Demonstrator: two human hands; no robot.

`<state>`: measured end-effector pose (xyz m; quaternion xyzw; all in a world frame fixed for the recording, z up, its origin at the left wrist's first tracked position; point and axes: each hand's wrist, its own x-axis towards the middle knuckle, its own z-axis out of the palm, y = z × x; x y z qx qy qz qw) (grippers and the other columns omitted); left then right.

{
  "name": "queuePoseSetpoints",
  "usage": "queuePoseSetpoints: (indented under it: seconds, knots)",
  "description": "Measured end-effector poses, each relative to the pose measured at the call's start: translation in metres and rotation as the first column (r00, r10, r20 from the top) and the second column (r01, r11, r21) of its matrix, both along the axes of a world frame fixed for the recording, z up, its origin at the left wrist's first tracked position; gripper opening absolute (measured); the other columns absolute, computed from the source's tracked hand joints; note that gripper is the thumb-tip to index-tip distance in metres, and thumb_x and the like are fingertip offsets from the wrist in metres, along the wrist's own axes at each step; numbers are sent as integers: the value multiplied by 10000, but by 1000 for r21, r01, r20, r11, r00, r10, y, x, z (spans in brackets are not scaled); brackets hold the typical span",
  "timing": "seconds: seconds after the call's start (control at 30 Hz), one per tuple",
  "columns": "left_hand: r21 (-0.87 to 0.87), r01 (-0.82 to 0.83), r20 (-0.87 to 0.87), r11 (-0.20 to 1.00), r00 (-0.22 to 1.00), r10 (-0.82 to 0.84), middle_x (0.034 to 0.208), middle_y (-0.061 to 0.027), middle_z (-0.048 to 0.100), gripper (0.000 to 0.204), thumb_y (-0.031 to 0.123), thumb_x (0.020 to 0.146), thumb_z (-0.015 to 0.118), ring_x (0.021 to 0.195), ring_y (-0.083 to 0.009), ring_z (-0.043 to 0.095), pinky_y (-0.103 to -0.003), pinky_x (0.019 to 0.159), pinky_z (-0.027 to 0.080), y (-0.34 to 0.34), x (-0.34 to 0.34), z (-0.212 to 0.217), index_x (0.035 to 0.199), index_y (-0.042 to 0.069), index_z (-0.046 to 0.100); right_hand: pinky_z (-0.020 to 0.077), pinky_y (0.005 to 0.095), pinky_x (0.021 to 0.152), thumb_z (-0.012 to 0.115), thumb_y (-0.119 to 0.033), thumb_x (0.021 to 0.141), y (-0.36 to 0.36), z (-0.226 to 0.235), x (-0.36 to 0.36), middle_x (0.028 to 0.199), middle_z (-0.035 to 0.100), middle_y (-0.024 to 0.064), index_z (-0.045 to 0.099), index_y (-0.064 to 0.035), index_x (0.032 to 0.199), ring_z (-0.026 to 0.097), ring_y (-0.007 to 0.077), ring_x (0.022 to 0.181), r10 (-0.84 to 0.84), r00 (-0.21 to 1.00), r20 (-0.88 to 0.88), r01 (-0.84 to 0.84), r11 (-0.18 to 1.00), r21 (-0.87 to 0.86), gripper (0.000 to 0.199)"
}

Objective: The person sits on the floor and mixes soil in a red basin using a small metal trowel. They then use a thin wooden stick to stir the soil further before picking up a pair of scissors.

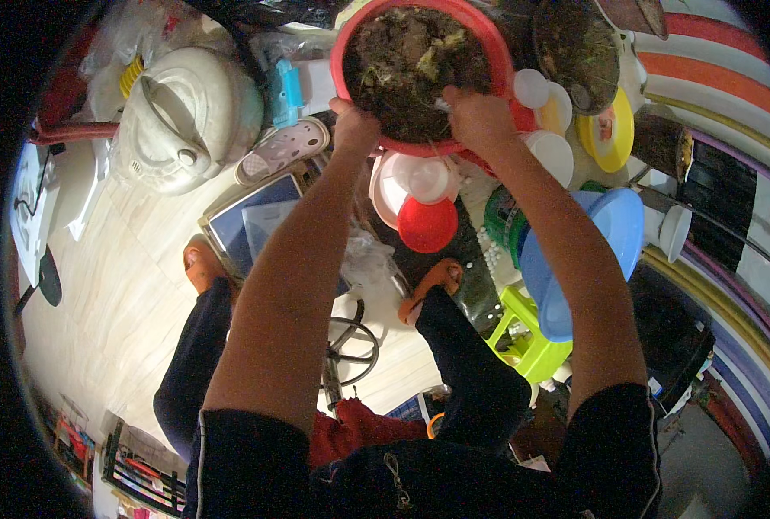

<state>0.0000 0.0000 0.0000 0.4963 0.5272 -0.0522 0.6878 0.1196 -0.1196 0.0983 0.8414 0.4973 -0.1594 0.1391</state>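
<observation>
Red basin of soil [350,39]: held up ahead of the body. Left hand [355,128] is clamped on the near rim. Right hand [478,117] is closed on a small pale tool [442,105], reaching over the rim into the soil; right nearer the middle.

A basin [424,73] of soil sits at twelve o'clock, with the left hand [354,125] on its near rim and the right hand [480,117] reaching into the soil just beside it. At ten o'clock a rice cooker [186,117] stands on the floor [108,294], a slipper [281,149] between it and the basin. Below the basin lies a lid [426,225] (atop a stack of dishes). At three o'clock a tub [588,259] sits under the right forearm, a stool [528,337] beneath it. A pot [580,52] stands at one o'clock, a plate [610,134] just below it.
</observation>
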Motion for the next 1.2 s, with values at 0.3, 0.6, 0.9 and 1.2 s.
queuePoseSetpoints:
  seconds: [0.3, 0.6, 0.9, 1.2]
  knots:
    - [193, 177, 14, 965, 983, -183, 975, -334, 479, 375, 62, 786, 462, 754, -443, 580, -443, 460, 547, -17, 4, -35, 1006, 1, 165, 476, 425, 675, 586, -246, 740, -28, 80, 31, 879, 613, 159, 546, -119, 1065, 596, 330, 783, -260, 961, 91, 250, 963, 103, 351]
    - [-579, -183, 59, 795, 962, 265, 1155, -153, 487, 605, 494, 760, 328, 975, -409, 480, -648, 692, 357, 3, 3, -34, 1202, 82, 298, 487, 411, 594, 611, -238, 725, 0, -13, 58, 760, 619, 117, 547, -131, 1043, 606, 291, 695, -68, 980, 189, 42, 990, 137, 341]
    - [-97, -98, -20, 991, 995, 96, 1055, -236, 504, 388, 202, 828, 408, 798, -433, 570, -544, 546, 500, -3, -5, -11, 1095, 28, 186, 485, 390, 576, 610, -232, 736, -31, 22, 33, 780, 621, 131, 542, -121, 1059, 607, 296, 676, -126, 986, 107, 90, 952, 293, 348]
    - [140, 77, 1, 987, 997, -78, 1001, -263, 496, 394, 51, 802, 470, 762, -402, 588, -474, 461, 532, -5, -8, 8, 1018, 30, 142, 484, 405, 617, 621, -218, 720, -26, 40, 17, 808, 622, 141, 552, -112, 1061, 605, 309, 718, -176, 984, 36, 148, 907, 395, 363]
